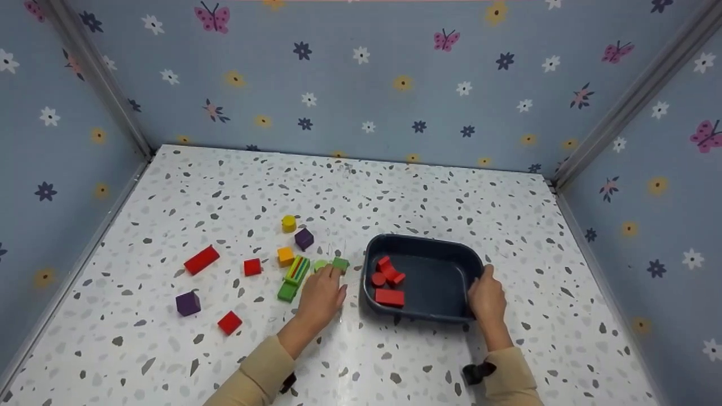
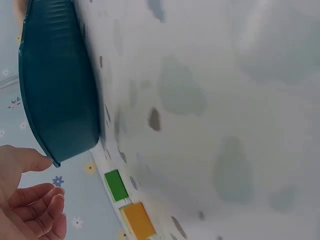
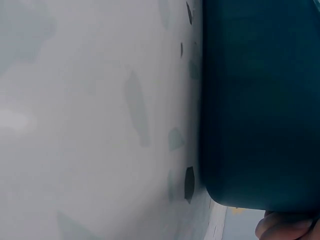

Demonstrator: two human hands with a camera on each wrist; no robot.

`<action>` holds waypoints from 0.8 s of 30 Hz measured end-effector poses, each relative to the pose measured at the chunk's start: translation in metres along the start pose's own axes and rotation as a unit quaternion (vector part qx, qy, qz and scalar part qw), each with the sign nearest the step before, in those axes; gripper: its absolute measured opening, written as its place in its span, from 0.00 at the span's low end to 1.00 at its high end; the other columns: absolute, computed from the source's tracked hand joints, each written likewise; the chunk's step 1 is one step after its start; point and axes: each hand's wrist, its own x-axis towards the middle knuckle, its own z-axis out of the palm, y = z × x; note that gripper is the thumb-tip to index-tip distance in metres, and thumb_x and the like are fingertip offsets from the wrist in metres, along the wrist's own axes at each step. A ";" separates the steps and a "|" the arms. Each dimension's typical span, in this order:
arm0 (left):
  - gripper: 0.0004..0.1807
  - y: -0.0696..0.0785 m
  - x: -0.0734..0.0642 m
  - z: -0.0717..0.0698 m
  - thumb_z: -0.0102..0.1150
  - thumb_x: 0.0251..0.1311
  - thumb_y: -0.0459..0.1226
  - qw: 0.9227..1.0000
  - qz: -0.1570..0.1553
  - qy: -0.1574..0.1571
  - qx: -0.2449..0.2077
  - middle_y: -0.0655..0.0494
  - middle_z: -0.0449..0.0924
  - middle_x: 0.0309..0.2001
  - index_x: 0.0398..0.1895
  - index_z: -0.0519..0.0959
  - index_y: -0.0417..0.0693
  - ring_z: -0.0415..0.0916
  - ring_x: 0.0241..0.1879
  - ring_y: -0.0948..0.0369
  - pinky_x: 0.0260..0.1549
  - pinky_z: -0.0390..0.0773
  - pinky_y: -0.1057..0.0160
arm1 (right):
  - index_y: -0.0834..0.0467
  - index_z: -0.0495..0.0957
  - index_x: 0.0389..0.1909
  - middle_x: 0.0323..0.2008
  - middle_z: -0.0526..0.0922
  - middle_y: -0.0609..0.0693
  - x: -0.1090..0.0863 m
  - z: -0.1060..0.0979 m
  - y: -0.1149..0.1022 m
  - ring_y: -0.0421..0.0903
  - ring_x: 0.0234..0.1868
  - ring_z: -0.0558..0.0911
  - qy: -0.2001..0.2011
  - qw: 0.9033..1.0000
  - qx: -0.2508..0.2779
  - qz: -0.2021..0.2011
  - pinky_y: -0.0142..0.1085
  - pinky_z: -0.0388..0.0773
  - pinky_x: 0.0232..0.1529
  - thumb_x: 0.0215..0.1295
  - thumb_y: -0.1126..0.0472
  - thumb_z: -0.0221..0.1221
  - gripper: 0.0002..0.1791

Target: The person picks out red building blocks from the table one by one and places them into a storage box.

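A dark blue plastic tub (image 1: 434,318) sits right of centre on the speckled table. My right hand (image 1: 488,296) grips its right rim; in the right wrist view the fingers (image 3: 285,227) show beyond the tub's corner. Inside, on the left, lie several red blocks, among them a rectangular block (image 1: 390,298), a round block (image 1: 378,279) and a curved block (image 1: 390,270). My left hand (image 1: 320,296) is left of the tub, fingertips over a light green block (image 1: 320,264) and beside a green block (image 1: 340,264). In the left wrist view its fingers are loosely bent with nothing between them.
Left of my left hand lie striped and green blocks (image 1: 296,270), an orange cube (image 1: 286,257), a yellow cylinder (image 1: 289,224), purple cubes (image 1: 304,239) and several red blocks (image 1: 202,260). Patterned panels (image 1: 361,79) wall the table at the back and sides.
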 end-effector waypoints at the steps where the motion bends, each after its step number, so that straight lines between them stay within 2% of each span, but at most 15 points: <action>1: 0.13 -0.002 -0.002 -0.001 0.60 0.49 0.35 1.000 -0.002 -0.003 0.005 0.46 0.72 0.33 0.36 0.73 0.36 0.72 0.33 0.51 0.32 0.72 0.55 | 0.66 0.60 0.44 0.30 0.74 0.72 0.000 0.000 0.000 0.65 0.27 0.76 0.000 1.000 0.000 0.000 0.53 0.69 0.20 0.62 0.66 0.45 0.12; 6: 0.16 -0.015 -0.011 -0.009 0.60 0.50 0.35 0.999 -0.031 -0.037 0.003 0.45 0.72 0.35 0.41 0.73 0.33 0.71 0.36 0.51 0.36 0.73 0.55 | 0.66 0.60 0.44 0.29 0.74 0.72 0.000 0.000 0.000 0.65 0.27 0.76 0.001 1.000 0.002 -0.003 0.53 0.69 0.20 0.62 0.66 0.45 0.12; 11: 0.18 -0.023 -0.018 -0.017 0.60 0.51 0.36 0.994 -0.067 -0.080 0.016 0.45 0.72 0.38 0.43 0.72 0.34 0.71 0.39 0.52 0.41 0.72 0.55 | 0.65 0.61 0.45 0.30 0.75 0.71 0.000 0.000 0.001 0.64 0.27 0.77 0.000 1.000 0.002 -0.003 0.53 0.69 0.21 0.62 0.66 0.45 0.12; 18: 0.19 -0.036 -0.026 -0.025 0.61 0.50 0.37 0.991 -0.081 -0.096 0.045 0.43 0.72 0.41 0.44 0.72 0.34 0.70 0.41 0.51 0.38 0.72 0.54 | 0.65 0.60 0.43 0.28 0.75 0.70 0.000 0.000 0.002 0.63 0.25 0.76 0.000 1.000 -0.001 -0.007 0.52 0.69 0.19 0.61 0.66 0.45 0.11; 24: 0.23 -0.046 -0.029 -0.031 0.61 0.51 0.39 0.984 -0.104 -0.128 0.061 0.43 0.70 0.42 0.46 0.71 0.33 0.68 0.39 0.51 0.38 0.71 0.54 | 0.66 0.60 0.44 0.29 0.75 0.70 0.001 -0.001 0.001 0.63 0.26 0.76 -0.007 1.000 0.000 -0.002 0.52 0.69 0.20 0.62 0.66 0.44 0.11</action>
